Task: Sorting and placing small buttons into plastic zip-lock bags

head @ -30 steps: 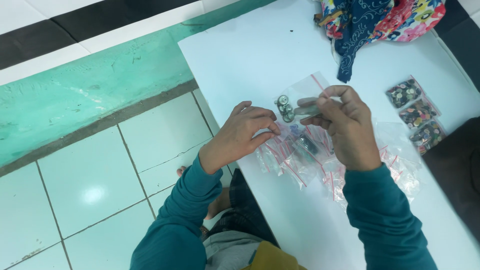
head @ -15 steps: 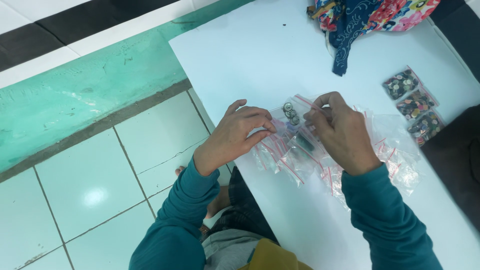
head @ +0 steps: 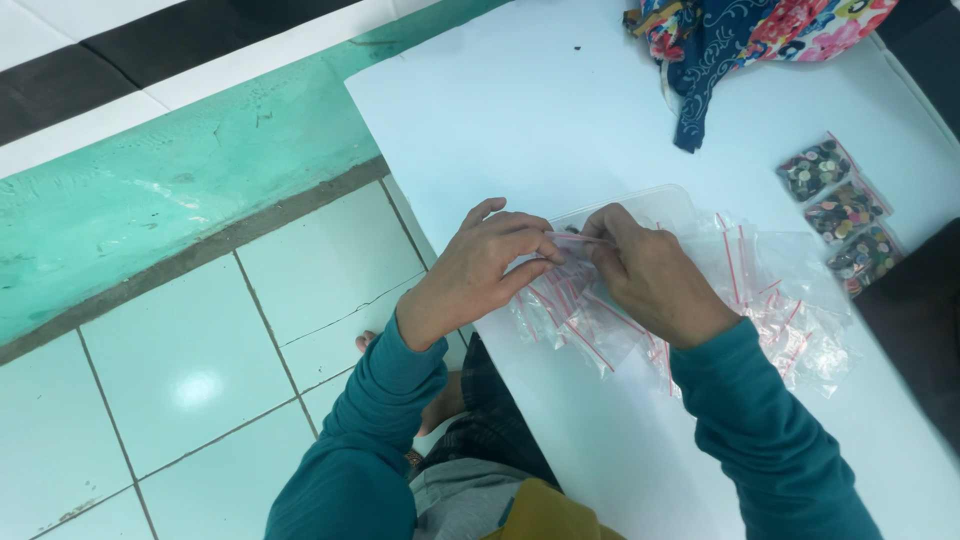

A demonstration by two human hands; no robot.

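Observation:
My left hand (head: 478,270) and my right hand (head: 650,272) meet over a small clear zip bag (head: 572,240) with a red seal strip, each pinching one end of its top edge. The bag lies low over a heap of empty clear zip bags (head: 745,300) spread on the white table (head: 520,110). What the pinched bag contains is hidden behind my fingers. Both arms wear teal sleeves.
Three filled zip bags of small dark round pieces (head: 842,212) lie at the table's right side. A colourful patterned cloth bag (head: 740,40) sits at the far edge. Left of the table are white floor tiles (head: 180,350) and a green painted strip (head: 170,170).
The held bag, earlier lifted with round pieces showing inside, has come down onto the heap. Both hands have closed in on its top edge.

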